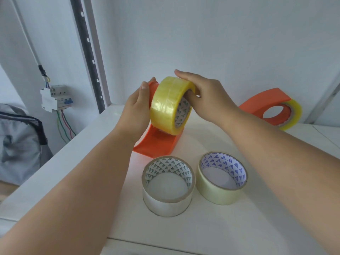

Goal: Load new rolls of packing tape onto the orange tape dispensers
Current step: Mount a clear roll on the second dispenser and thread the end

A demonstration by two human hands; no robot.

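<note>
No writing was readable; the yellow tape roll (170, 104), its core printed with triangles, sat on the orange dispenser (156, 142). Right hand (206, 94) fingers gripped it; left hand (137, 107) held the dispenser. 2 spare rolls (168, 186) lay nearer on the counter (202, 227).

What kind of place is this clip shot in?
Probably a workroom or packing station: a white table with tape rolls and orange dispensers, plus an exposed breaker with loose wiring on the wall.

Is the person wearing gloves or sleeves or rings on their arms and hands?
No. The left hand and the right hand are bare, with no gloves, rings, watch or bracelet showing. Both forearms are bare too; no sleeve reaches into the picture. The fingernails look short and unpainted.
</note>
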